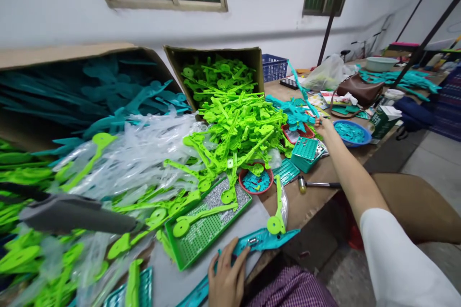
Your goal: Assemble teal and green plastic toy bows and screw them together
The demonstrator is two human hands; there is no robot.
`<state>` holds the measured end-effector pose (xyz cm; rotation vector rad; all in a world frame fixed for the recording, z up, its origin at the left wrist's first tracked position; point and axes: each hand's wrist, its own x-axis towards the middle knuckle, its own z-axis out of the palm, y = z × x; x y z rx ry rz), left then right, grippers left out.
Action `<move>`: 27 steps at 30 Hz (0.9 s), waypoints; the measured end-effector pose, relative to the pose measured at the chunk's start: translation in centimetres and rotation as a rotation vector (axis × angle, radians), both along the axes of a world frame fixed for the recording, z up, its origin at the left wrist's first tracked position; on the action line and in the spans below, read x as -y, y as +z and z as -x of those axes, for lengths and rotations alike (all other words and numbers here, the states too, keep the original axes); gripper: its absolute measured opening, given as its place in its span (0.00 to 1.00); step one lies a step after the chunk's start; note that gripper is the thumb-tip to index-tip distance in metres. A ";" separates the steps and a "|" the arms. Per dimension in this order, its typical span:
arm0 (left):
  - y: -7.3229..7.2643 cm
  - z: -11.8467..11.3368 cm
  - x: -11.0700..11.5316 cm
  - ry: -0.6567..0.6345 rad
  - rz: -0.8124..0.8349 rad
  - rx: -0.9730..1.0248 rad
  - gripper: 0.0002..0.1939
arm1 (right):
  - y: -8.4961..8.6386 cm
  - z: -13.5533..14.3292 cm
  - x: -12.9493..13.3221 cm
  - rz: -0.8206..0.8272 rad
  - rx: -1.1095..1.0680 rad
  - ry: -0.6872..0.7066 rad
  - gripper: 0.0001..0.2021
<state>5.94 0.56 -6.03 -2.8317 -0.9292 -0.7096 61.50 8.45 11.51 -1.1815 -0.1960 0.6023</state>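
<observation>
My left hand rests with curled fingers over a long teal plastic piece at the table's front edge, holding it against the surface. A small shiny metal part shows in that piece. My right hand is stretched far to the right, its fingers closed on the lower end of a long, thin teal plastic strip that slants up and left. Near my left hand are a green perforated tray holding small silvery parts and a lime-green plastic piece with a round end.
Lime-green pieces spill from a cardboard box. At left, another box holds teal pieces. A hammer, a red bowl, teal trays and a blue basin line the right side. A blurred grey object juts in.
</observation>
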 end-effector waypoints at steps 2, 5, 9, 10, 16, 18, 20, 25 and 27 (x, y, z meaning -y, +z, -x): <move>0.0 -0.1 0.1 0.001 0.034 -0.004 0.23 | -0.3 1.5 1.9 -0.041 -0.057 0.044 0.14; 0.2 -0.3 0.0 0.001 0.135 -0.003 0.20 | -1.3 4.3 5.2 -0.085 -0.117 0.115 0.13; 1.1 -0.7 -0.4 0.083 0.346 -0.045 0.17 | -3.3 8.0 9.4 -0.237 -0.268 0.306 0.12; 1.3 -0.8 -0.5 0.094 0.395 -0.063 0.16 | -3.8 8.9 10.3 -0.298 -0.334 0.374 0.12; 4.6 -1.2 -1.9 0.015 0.614 -0.052 0.16 | -6.4 14.0 13.6 -0.427 -0.491 0.600 0.11; 7.5 -2.2 -2.3 -0.048 0.699 0.037 0.18 | -6.6 15.5 14.2 -0.404 -0.478 0.626 0.10; 11.0 -3.9 -2.5 -0.090 0.715 0.199 0.20 | -6.7 16.9 15.1 -0.363 -0.465 0.637 0.11; 15.4 -8.1 -1.9 -0.209 0.849 0.676 0.25 | -8.6 20.1 19.7 -0.237 -0.496 0.734 0.04; 14.4 -8.6 -1.1 -0.234 1.018 0.756 0.34 | -10.1 22.4 22.3 -0.167 -0.543 0.860 0.07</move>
